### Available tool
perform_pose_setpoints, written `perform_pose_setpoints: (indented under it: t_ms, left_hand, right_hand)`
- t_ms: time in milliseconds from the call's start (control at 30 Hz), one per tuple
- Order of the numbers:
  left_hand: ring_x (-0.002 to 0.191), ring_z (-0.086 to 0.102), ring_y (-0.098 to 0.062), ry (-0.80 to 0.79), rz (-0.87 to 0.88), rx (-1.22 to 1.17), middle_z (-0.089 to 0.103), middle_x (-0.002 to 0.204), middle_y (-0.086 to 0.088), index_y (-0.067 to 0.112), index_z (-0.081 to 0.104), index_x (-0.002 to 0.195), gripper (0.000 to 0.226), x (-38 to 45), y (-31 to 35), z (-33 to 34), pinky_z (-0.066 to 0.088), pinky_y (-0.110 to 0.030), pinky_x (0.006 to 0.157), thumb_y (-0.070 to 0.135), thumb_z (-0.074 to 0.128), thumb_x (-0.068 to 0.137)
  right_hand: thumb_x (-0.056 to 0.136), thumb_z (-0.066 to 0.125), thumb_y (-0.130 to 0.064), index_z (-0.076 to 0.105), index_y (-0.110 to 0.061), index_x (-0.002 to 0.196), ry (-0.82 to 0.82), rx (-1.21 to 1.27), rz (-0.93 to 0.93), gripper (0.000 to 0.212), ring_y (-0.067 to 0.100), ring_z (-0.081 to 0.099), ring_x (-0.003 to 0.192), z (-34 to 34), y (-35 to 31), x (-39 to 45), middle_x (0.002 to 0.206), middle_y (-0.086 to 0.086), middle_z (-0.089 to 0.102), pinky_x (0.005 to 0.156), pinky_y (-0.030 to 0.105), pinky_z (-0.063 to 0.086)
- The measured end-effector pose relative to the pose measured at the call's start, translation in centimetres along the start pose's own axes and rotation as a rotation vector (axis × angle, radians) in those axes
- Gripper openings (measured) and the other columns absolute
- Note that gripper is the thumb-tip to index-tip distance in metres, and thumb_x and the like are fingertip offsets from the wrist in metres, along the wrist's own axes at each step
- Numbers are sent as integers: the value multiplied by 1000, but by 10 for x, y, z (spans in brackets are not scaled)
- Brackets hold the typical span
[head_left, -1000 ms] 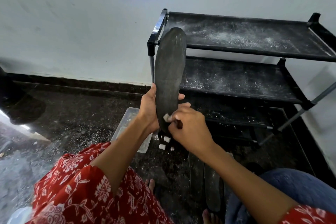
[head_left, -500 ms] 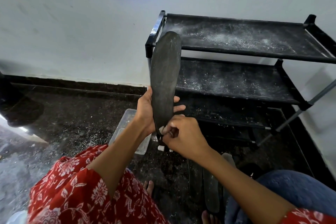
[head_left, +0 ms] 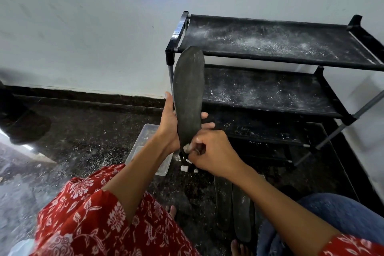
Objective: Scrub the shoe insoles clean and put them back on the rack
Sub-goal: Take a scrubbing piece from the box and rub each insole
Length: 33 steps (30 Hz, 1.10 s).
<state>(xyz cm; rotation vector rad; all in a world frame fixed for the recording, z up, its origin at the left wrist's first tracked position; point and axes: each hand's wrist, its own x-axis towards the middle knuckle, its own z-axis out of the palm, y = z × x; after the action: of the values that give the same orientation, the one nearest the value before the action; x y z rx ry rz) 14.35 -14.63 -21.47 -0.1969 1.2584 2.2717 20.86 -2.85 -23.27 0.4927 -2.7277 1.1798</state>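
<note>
Over the last second our right hand, fingers curled round a small brush, has slid down to the heel of the insole, so we judge this scrubbing pass nearly done. Our left hand grips the insole upright from nine o'clock; it rises toward twelve, before the rack.

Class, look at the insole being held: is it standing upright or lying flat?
Upright. The insole stands on end, rounded tip up by the rack, the left hand holding its lower half.
</note>
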Motion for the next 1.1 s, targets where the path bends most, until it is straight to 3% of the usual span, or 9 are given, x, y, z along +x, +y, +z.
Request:
perform_pose_setpoints:
  t_ms: [100, 200, 267, 467, 633, 733, 833, 1000, 1100]
  left_hand:
    - [73, 68, -33, 45, 6, 44, 66, 79, -16, 7, 58, 118, 81, 2, -1, 2, 57, -40, 75, 69, 14, 90]
    - [71, 71, -22, 71, 4, 87, 73, 80, -11, 8, 66, 104, 76, 1, -4, 4, 58, -31, 64, 64, 16, 93]
    - [81, 69, -23, 42, -41, 92, 73, 87, -10, 13, 72, 94, 77, -2, -6, 8, 56, -40, 77, 66, 17, 92]
    - [82, 69, -17, 58, 16, 91, 69, 100, -11, 9, 65, 106, 65, -1, -10, 7, 56, -29, 76, 54, 18, 98]
    - [85, 70, -25, 57, 2, 140, 72, 93, -19, 6, 63, 106, 71, -1, -11, 1, 55, -32, 78, 55, 12, 98]
    - [76, 71, -18, 50, 43, 138, 74, 86, -9, 9, 66, 97, 63, 1, -14, 4, 56, -31, 79, 49, 18, 100]
    - [60, 69, -20, -3, -31, 119, 72, 73, -9, 13, 67, 90, 60, -1, -19, 10, 57, -31, 53, 50, 21, 100]
    - [57, 65, -19, 5, -1, 108, 66, 67, -9, 12, 70, 78, 47, -1, -17, 10, 54, -26, 50, 35, 33, 97]
    - [71, 67, -20, 51, 28, 89, 67, 83, -13, 8, 69, 91, 50, 1, -14, 4, 54, -29, 67, 42, 32, 97]
  right_hand:
    - [72, 69, -9, 69, -8, 62, -25, 29, 22, 11, 13, 61, 57, -7, -2, 2, 64, 3, 66, 60, 28, 53]
    - [75, 71, -7, 70, -8, 66, 331, 117, 18, 9, 15, 63, 59, -16, 3, 14, 68, 1, 63, 59, 27, 53]
    - [79, 67, -1, 73, -6, 79, 452, 138, 42, 8, 14, 64, 63, -21, 9, 22, 79, 1, 64, 58, 32, 56]
    - [72, 66, -1, 75, -7, 81, 364, -179, -45, 14, 18, 64, 78, -9, 9, 17, 84, 3, 70, 74, 32, 54]
    - [67, 68, -9, 75, -11, 72, 68, 1, 60, 9, 10, 64, 67, -2, 0, 4, 74, 0, 70, 69, 30, 54]
    - [73, 70, -4, 75, -8, 76, 344, 111, -2, 7, 7, 63, 67, -9, -3, 11, 77, 1, 69, 68, 22, 54]
    - [78, 66, 2, 74, -5, 89, 585, 64, -6, 15, 10, 64, 83, -16, 3, 25, 90, 3, 68, 79, 21, 52]
    - [78, 68, 1, 75, -6, 90, 495, -114, -32, 16, 19, 64, 88, -11, 7, 28, 92, 4, 71, 83, 24, 49]
    - [73, 67, 2, 75, -7, 87, 377, -142, -88, 19, 17, 63, 86, -5, 7, 20, 90, 1, 72, 81, 25, 49]
